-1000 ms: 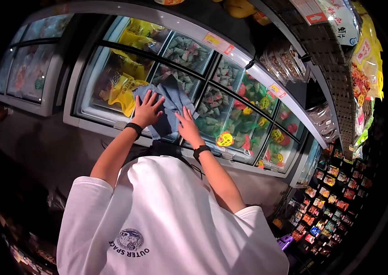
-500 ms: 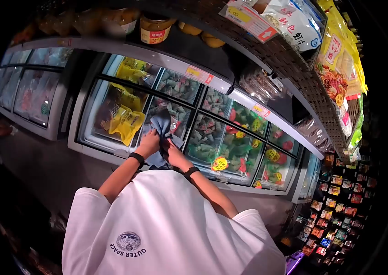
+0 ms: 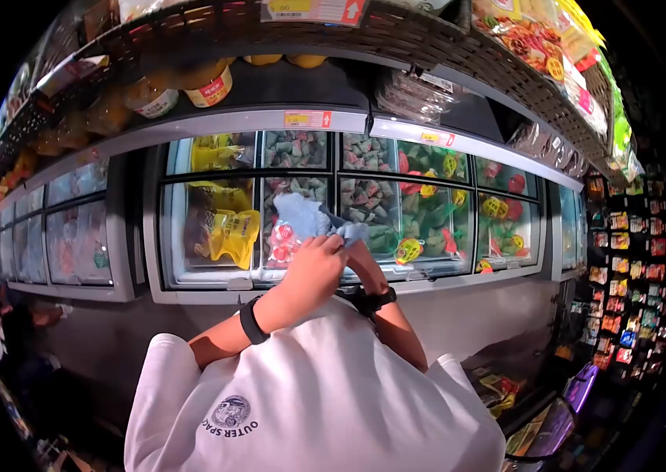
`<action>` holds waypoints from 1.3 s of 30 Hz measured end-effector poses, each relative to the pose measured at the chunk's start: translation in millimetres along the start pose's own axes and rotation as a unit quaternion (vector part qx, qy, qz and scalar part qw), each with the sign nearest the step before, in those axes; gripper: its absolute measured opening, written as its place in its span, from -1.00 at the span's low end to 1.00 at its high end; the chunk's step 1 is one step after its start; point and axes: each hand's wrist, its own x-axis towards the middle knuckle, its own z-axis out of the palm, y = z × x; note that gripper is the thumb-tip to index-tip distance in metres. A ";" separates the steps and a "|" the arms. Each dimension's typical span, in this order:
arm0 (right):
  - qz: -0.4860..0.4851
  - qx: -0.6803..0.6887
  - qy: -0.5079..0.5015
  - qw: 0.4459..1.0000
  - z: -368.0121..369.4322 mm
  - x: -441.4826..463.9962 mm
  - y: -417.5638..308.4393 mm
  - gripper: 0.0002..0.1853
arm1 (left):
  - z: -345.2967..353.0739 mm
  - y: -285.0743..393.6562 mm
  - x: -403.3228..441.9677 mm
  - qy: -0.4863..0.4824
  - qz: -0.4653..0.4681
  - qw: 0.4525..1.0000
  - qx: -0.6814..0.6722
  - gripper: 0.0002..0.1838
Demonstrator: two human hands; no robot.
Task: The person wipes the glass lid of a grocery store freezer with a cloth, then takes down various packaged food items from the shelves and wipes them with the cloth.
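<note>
A blue-grey cloth [image 3: 301, 216] is bunched in front of me over the glass-topped freezer [image 3: 207, 297]. My left hand [image 3: 313, 271] is closed, its fingers gripping the cloth's middle. Just right of it and partly behind it, my right hand [image 3: 358, 258] also closes on the cloth, though its fingers are largely hidden. One part of the cloth spreads up and left, and a smaller end sticks out to the right. Below the glass by the cloth lies a red-and-white pack [image 3: 284, 240]. A yellow bag [image 3: 234, 236] shows to the left.
Green net bags [image 3: 427, 224] with yellow tags fill the freezer's right side. Another freezer [image 3: 77, 236] stands at left. A price rail [image 3: 230, 122] and a woven shelf [image 3: 396, 35] overhang the glass. Jars [image 3: 208, 82] sit beneath that shelf. Packets hang on a rack [image 3: 632, 275] at right.
My view has turned and levelled. My hands have drawn together, the left crossing in front of the right, and the cloth now spreads sideways rather than standing up between them.
</note>
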 end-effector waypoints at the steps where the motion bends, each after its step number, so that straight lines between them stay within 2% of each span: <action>1: 0.001 0.047 0.034 0.998 -2.8 -9.1 -18.2 -0.85 | -7.7 5.9 0.0 -0.012 0.027 0.999 0.018 -0.86; 4: -0.029 0.094 0.103 0.990 -7.3 -30.0 -50.9 -0.80 | -34.3 25.3 0.6 -0.042 0.112 0.992 -0.037 -0.85; 7: -0.059 0.112 0.155 0.980 -9.7 -42.9 -71.3 -0.75 | -33.6 38.7 -2.6 -0.034 0.156 0.982 -0.100 -0.68; 9: -0.070 0.117 0.186 0.973 -10.9 -54.8 -79.5 -0.71 | -32.1 42.2 -7.3 -0.083 0.134 0.980 -0.124 -0.60; 12: -0.083 0.124 0.216 0.965 -6.5 -70.4 -85.4 -0.66 | -21.8 45.1 -9.1 -0.053 0.156 0.977 -0.134 -0.59; 17: -0.108 0.128 0.221 0.961 -10.6 -77.9 -85.5 -0.58 | -11.5 64.4 -11.5 -0.089 0.145 0.982 -0.082 -0.37; 20: -0.135 0.141 0.210 0.958 -25.2 -69.6 -80.5 -0.53 | -5.4 74.4 -11.0 -0.087 0.099 0.986 -0.107 -0.37; 25: -0.181 0.163 0.188 0.951 -67.2 -62.0 -67.5 -0.44 | -2.7 101.5 14.9 -0.059 0.049 0.986 -0.145 -0.50; 27: -0.193 0.154 0.185 0.951 -83.3 -64.1 -58.8 -0.41 | -0.8 99.4 31.4 0.027 0.088 0.983 -0.160 -0.56; 28: -0.195 0.148 0.182 0.952 -89.8 -66.3 -52.5 -0.39 | -8.4 106.3 43.3 0.038 0.080 0.986 -0.139 -0.59; 30: -0.192 0.115 0.181 0.958 -104.7 -76.2 -35.4 -0.36 | -10.6 98.8 72.8 0.069 0.093 0.990 -0.086 -0.61; 32: -0.180 -0.033 0.187 0.965 -121.6 -82.4 -14.3 -0.32 | -12.7 89.6 109.4 0.110 0.122 0.986 -0.033 -0.62; 33: -0.121 -0.411 0.198 0.882 -137.3 -86.1 -7.3 -0.35 | -12.9 83.5 128.5 0.129 0.134 0.982 -0.013 -0.62; 34: -0.118 -0.409 0.203 0.882 -144.4 -93.2 9.6 -0.35 | -13.8 77.1 147.3 0.139 0.146 0.979 0.031 -0.59; 35: -0.070 -0.752 0.212 0.620 -146.6 -100.2 34.4 -0.36 | -14.2 69.2 165.7 0.150 0.158 0.973 0.075 -0.57; 36: -0.028 -0.874 0.197 0.444 -150.5 -112.5 44.4 -0.36 | -13.4 56.7 185.1 0.161 0.175 0.964 0.118 -0.54; 37: 0.004 -0.954 0.175 0.244 -154.5 -124.7 54.0 -0.36 | -12.6 44.5 205.4 0.173 0.193 0.952 0.160 -0.51; 38: 0.071 -0.992 0.079 -0.073 -162.4 -143.4 49.7 -0.37 | -13.1 37.3 223.7 0.170 0.183 0.948 0.196 -0.46; 39: 0.126 -0.917 -0.034 -0.378 -167.4 -163.5 42.1 -0.37 | -13.1 30.9 238.6 0.166 0.171 0.943 0.231 -0.42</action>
